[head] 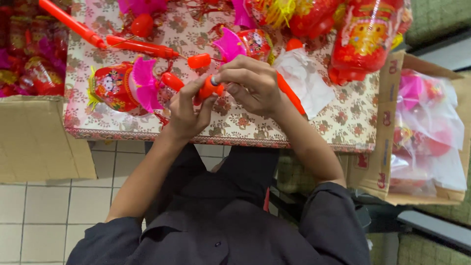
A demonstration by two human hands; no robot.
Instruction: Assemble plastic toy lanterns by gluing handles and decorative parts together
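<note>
Head view, looking down over a worktop [343,127] under a floral cloth. Left hand [189,115] raised just above the near edge, fingers closed around an orange handle [208,90], thumb and forefinger pinching it near its end. Right hand [252,83] directly beside the left, touching the same handle, fingers curled shut around its other end; small pale cap [215,80] visible at the point between both hands. Orange stick [290,93] running out from under the right hand, slanting toward the near right. White plastic bag [304,78] lying just beyond the right wrist. Small red lantern [115,86] with a pink fan-shaped part resting on the worktop left of the left hand, near but apart from it. Second lantern [248,44] with a pink part just beyond both hands. Two more orange handles [142,46] lying farther back at the left, slanted, well apart from the hands. Large red lantern [365,34] at the far right of the worktop. Open cardboard box [392,98] standing against the right edge, filled with bagged pink and red items [427,122]. Flat cardboard [34,137] at the left edge, over a tiled floor [49,206]. Dark sleeves on both arms, rolled above the elbows.
</note>
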